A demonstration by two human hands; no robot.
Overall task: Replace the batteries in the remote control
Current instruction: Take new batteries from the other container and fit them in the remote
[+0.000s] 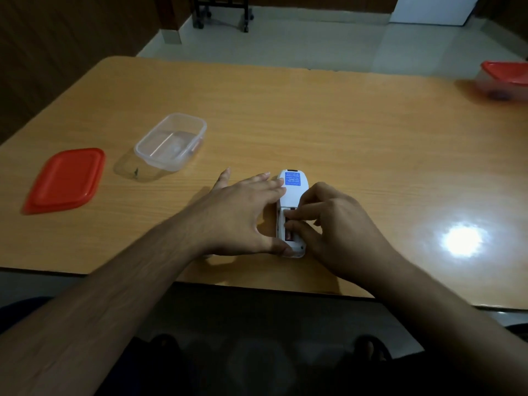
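A white remote control (291, 192) lies face down near the table's front edge, a blue label at its far end. Its battery bay (288, 224) is uncovered at the near end, with a red-and-dark battery partly visible inside. My left hand (245, 212) steadies the remote: straight fingers rest across its upper part and the thumb touches its near left corner. My right hand (328, 221) is curled over the bay, fingertips pressing on the battery there. No battery cover shows.
A clear plastic box (171, 141) stands open at the left, its red lid (67, 180) lying further left. Another red-lidded box (504, 80) sits at the far right edge. The wooden table (343, 132) has a bright light glare at the right.
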